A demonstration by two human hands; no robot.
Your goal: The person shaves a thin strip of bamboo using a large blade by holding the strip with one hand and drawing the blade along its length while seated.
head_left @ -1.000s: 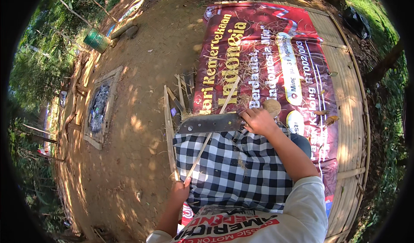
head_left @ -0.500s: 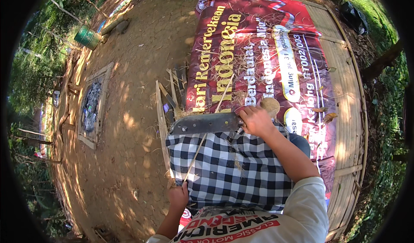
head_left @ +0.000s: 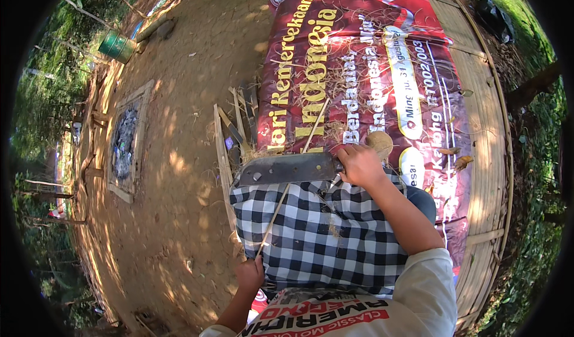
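My right hand (head_left: 360,165) is closed around the handle of a machete (head_left: 287,169). Its broad dark blade lies crosswise over my lap, pointing left. Lower left, my left hand (head_left: 250,272) grips the near end of a thin bamboo strip (head_left: 275,217). The strip slants up and right, passes beneath the blade and comes out beyond it over the banner. Black-and-white checked cloth (head_left: 323,229) covers my lap under both. Just beyond my right hand sits a round tan object (head_left: 379,143), whose kind I cannot make out.
A dark red printed banner (head_left: 359,68), strewn with curly shavings, covers part of a bamboo platform (head_left: 484,158). Split bamboo pieces (head_left: 224,152) lean left of the blade. On the dirt ground are a framed ash pit (head_left: 125,143) and a green can (head_left: 117,47).
The view has shifted slightly. Both hands keep their grips, and the machete stays across my lap; the strip's far end shows slightly farther up and right.
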